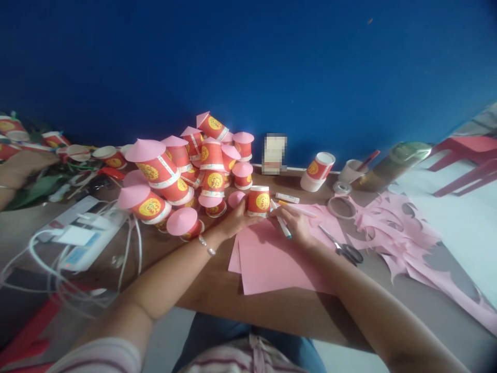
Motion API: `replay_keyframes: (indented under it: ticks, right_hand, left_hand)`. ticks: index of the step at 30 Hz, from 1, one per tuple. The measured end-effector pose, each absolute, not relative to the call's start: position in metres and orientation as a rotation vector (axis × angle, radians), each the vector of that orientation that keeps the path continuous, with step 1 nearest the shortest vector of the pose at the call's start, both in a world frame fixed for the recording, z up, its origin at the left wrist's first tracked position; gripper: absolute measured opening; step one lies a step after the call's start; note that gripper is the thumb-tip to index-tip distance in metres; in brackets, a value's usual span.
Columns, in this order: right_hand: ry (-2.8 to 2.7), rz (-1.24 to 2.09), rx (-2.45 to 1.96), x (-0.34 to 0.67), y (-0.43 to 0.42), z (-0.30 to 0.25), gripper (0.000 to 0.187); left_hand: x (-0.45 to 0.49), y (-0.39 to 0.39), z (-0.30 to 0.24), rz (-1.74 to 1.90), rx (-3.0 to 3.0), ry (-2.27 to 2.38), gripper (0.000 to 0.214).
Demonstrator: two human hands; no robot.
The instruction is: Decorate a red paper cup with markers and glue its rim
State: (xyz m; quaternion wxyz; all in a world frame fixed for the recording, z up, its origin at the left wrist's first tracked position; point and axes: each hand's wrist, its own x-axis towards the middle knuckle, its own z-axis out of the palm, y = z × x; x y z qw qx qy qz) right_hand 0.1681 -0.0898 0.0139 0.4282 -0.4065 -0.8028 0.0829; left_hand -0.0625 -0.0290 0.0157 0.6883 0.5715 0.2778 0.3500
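My left hand (237, 218) is closed around a red paper cup (259, 201) with a yellow emblem, its white-edged bottom turned up. Between the fingers of my right hand (293, 223) is a white marker pen (282, 224) with a teal end, its other end close to the cup's lower edge. Both hands are over sheets of pink paper (272, 264). Left of my left hand, red cups topped with pink paper cones (145, 150) are heaped together. A white marker cap or glue stick (287, 198) lies just beyond my right hand.
Black-handled scissors (349, 252), a tape roll (341, 206) and cut pink scraps (404, 233) are on the right. A cup stack (319, 170) and a bottle (392, 163) stand behind. A power strip (93, 238) with loose cables is left. Another person's arm (23, 168) reaches in at far left.
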Motion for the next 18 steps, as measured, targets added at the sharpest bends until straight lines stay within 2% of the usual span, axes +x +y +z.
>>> replay_keyframes:
  ticks: [4, 12, 18]
  right_hand:
    - [-1.935, 0.176, -1.076, 0.17, -0.088, 0.012, 0.009]
    - [-1.957, 0.071, -1.043, 0.175, -0.086, 0.013, 0.007]
    - [-2.007, -0.066, -1.03, 0.17, -0.083, 0.004, 0.016]
  left_hand:
    - [-0.062, -0.026, 0.018, 0.778, 1.179, 0.475, 0.063]
    - [-0.063, -0.023, 0.019, 0.726, 1.134, 0.357, 0.06]
    - [-0.061, -0.027, 0.028, 0.7, 1.273, 0.397, 0.059]
